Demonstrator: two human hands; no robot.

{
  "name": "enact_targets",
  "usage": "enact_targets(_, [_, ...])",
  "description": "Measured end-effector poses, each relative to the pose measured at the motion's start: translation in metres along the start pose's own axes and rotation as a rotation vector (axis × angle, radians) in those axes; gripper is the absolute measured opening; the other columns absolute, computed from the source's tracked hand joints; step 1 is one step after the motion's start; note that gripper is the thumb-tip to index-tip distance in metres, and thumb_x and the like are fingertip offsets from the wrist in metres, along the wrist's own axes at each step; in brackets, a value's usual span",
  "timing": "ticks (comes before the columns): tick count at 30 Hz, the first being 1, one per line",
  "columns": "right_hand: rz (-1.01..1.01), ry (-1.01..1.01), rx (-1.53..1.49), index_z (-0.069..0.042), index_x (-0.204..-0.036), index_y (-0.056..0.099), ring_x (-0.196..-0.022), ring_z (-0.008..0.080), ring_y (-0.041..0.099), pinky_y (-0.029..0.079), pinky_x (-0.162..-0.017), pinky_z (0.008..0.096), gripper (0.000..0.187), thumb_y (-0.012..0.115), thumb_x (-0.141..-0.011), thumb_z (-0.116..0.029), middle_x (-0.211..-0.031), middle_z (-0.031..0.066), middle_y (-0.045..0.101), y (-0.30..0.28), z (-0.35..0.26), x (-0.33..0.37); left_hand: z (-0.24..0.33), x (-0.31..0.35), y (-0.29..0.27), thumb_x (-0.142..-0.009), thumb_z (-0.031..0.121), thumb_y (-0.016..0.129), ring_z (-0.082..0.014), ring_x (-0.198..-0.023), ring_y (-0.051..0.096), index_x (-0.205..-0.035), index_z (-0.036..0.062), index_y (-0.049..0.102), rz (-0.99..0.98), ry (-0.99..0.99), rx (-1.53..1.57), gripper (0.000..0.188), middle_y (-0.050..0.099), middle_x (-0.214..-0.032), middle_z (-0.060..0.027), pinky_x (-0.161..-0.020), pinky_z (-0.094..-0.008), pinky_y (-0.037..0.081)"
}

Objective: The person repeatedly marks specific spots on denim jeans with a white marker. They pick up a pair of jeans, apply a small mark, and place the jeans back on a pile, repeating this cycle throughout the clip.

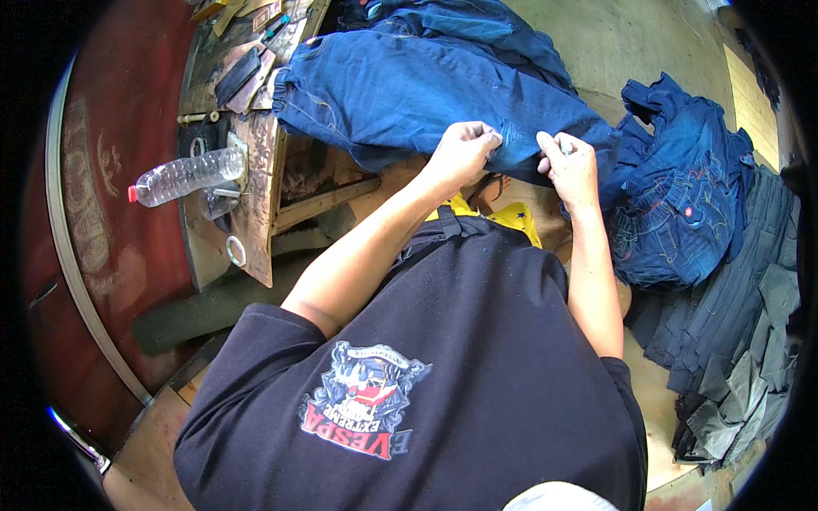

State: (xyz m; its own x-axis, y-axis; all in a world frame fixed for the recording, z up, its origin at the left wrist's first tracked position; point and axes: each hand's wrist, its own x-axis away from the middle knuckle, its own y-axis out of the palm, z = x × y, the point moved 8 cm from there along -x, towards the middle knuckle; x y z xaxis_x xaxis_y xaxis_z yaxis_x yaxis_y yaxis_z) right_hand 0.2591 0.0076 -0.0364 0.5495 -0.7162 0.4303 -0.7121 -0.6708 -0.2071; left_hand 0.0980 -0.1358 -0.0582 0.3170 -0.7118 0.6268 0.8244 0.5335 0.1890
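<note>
Spread across in front of the body, at upper middle of the view: a blue denim garment point(375, 94), lying lengthwise, gathered end at the left overlapping the edge of a worn wooden table point(258, 157) in this view, other end running right toward a heap of blue denim point(682, 192). Behind its far edge, more dark blue cloth point(460, 17), then a stretch of grey-green floor point(630, 43) toward upper right, with open room there. Close to the near edge, yellow cloth point(521, 220) just above the hem of a black T-shirt point(511, 341).

At the near part of the denim: left hand point(464, 155), thumb and fingers pinched together, clamped on a fold. A short span to the right: right hand point(568, 169), fingers curled in, thumb up, with a small grey thing point(567, 147) at the fingers; cannot tell whether held or worn, nor whether touching the denim. Between both hands, a narrow open gap over blue fabric.

Farther out, on the table: a dark phone point(237, 78), a clear bottle point(192, 176) lying down. At far right, dark grey folded cloth point(724, 315).
</note>
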Motion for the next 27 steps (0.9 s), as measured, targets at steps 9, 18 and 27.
enact_targets(9, [-0.019, -0.118, 0.031, -0.008, -0.072, 0.066, -0.055, 0.0039, 0.047, 0.035, -0.053, 0.0265, 0.04, 0.078, -0.105, -0.029, -0.065, -0.0014, 0.065, 0.0, -0.001, 0.004, 0.007, 0.014, 0.001, -0.11, 0.024, 0.064, -0.0077, -0.056, 0.044, -0.101, 0.0054, 0.067, 0.062, 0.006, 0.078, 0.021, 0.059, -0.074, 0.0003, -0.052, -0.0285, 0.034])
enact_targets(18, [-0.046, -0.177, -0.042, -0.009, -0.072, 0.064, -0.058, 0.0038, 0.048, 0.036, -0.055, 0.0258, 0.042, 0.078, -0.106, -0.029, -0.064, -0.0036, 0.063, 0.003, -0.002, 0.014, -0.002, 0.001, 0.002, -0.106, 0.026, 0.067, -0.011, -0.075, 0.054, -0.097, 0.0008, 0.07, 0.152, 0.13, -0.065, 0.027, 0.06, -0.078, -0.0002, -0.068, -0.0333, 0.045])
enact_targets(27, [-0.058, -0.203, 0.002, -0.006, -0.071, 0.065, -0.061, 0.0044, 0.049, 0.038, -0.059, 0.0283, 0.043, 0.078, -0.106, -0.028, -0.063, -0.0027, 0.065, 0.001, -0.005, 0.017, 0.002, -0.003, 0.002, -0.103, 0.026, 0.069, -0.015, -0.079, 0.059, -0.103, -0.0068, 0.072, 0.183, 0.18, -0.247, 0.033, 0.067, -0.083, -0.0084, -0.073, -0.036, 0.049])
